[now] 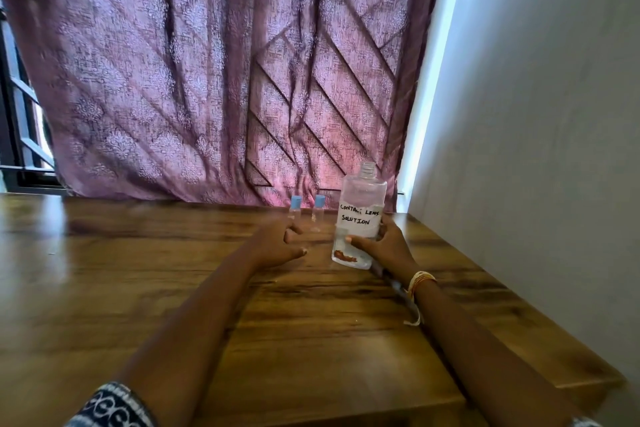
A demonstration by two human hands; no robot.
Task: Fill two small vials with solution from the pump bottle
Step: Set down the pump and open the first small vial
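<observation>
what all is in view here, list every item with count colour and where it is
bottle: 1, clear, white handwritten label, neck open with no pump on it, right of table centre, held upright
vials: 2, clear with blue caps, standing side by side at the table's far edge, left of the bottle; second one
table: 1, brown wood grain, fills the lower view
curtain: 1, purple patterned, behind the table
wall: 1, pale grey, right side
bangles: several, gold, on the right wrist
left hand: 1, fingers loose, near the vials, holding nothing
right hand: 1, grip around the bottle's lower half

Blue-capped clear vials [295,210], white-labelled clear bottle [360,218], brown wood-grain table [138,288], patterned mauve curtain [207,62].
</observation>
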